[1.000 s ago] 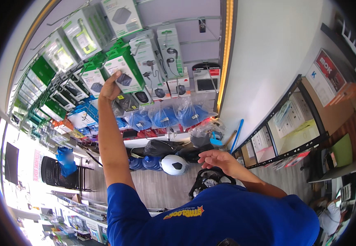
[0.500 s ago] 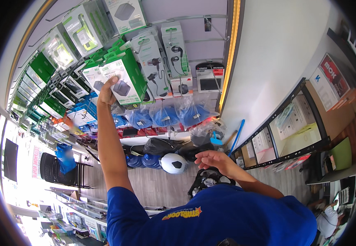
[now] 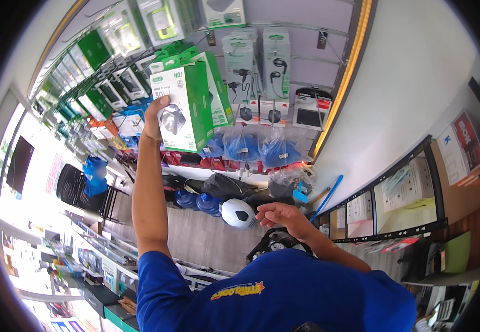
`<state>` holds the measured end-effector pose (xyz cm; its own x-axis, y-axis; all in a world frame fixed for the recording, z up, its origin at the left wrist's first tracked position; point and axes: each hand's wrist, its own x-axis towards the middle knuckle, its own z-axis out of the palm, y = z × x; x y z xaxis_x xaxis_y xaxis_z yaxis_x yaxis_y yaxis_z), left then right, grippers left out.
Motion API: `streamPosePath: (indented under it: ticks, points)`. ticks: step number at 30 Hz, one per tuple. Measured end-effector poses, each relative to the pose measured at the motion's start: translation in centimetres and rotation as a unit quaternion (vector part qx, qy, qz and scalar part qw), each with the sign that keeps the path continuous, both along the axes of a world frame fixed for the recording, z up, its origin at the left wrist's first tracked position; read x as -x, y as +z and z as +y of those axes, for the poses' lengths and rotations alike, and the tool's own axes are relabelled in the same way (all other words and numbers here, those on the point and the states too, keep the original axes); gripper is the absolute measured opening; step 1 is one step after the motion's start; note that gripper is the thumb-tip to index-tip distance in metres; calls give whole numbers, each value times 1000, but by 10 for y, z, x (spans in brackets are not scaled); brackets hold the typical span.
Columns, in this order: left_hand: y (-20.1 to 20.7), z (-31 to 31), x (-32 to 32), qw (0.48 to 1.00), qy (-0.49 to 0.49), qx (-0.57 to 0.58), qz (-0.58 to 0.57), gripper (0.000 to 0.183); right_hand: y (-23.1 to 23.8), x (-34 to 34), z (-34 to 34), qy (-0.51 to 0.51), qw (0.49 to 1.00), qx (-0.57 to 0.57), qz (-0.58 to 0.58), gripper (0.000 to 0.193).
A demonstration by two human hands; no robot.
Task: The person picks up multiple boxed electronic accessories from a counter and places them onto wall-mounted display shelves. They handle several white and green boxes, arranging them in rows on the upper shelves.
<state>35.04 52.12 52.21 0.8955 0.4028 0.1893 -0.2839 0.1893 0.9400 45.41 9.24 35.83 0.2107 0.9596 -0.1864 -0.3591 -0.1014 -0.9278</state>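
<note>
My left hand (image 3: 154, 119) is closed around the left edge of a white and green charger box (image 3: 180, 113), thumb on its front and fingers hidden behind. The box is upright, in front of the hanging stock. Behind it, a second green box (image 3: 219, 91) juts out to the right; whether my hand holds that one too, I cannot tell. Boxed earphones (image 3: 242, 69) hang on hooks just to the right. Low in front of my body, my right hand (image 3: 285, 216) hangs in the air, fingers loosely bent and apart, touching nothing.
Bagged blue items (image 3: 242, 146) hang below the boxes. On the floor are a white and black ball (image 3: 237, 213), blue water jugs (image 3: 209, 203) and dark bags. A black-framed shelf (image 3: 386, 240) stands at the right, a glass counter (image 3: 104, 260) at lower left.
My left hand has drawn the charger box away from the hooks, closer to me. The view has turned, so the wall stock appears further right. My right hand stays low, its fingers still apart.
</note>
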Motion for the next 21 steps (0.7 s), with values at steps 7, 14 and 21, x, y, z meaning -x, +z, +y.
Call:
streamPosePath:
  ticks: [7,14,21]
  points:
    - [27,-40,42,998,55,14,-34,67,13,2,14,19,999,-28,-19,41]
    - [21,-69,89,975,163,-14,-149,63,67,-21,55,17,994,-84,-75,53]
    - [-92,-197,102,965,232,-2,123,88,43,1,85,55,982,-159,-87,120]
